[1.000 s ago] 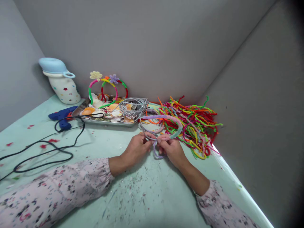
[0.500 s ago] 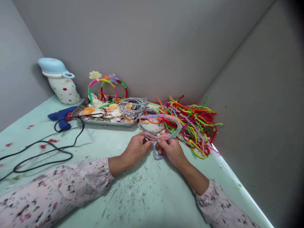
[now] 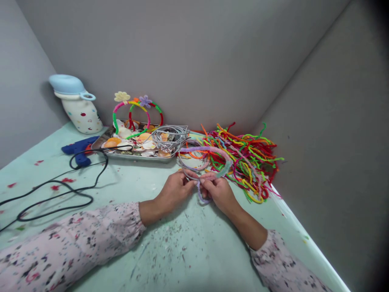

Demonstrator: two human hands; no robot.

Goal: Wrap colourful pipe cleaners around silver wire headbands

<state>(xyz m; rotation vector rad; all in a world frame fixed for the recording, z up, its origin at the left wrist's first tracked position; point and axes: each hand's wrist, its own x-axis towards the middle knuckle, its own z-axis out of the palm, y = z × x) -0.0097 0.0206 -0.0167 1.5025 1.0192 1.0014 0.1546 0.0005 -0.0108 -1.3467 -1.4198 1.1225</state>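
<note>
My left hand and my right hand meet over the pale green table, both pinched on a headband wrapped in pastel pipe cleaner. The band arches up and away from my fingers. A short lilac pipe-cleaner end loops down between the two hands. My fingers are closed around the band's lower end, which they partly hide.
A heap of coloured pipe cleaners lies right of the hands. Behind stand a metal tray of shells, bare grey headbands, decorated headbands, a blue glue gun with black cord, and a white-and-blue jug.
</note>
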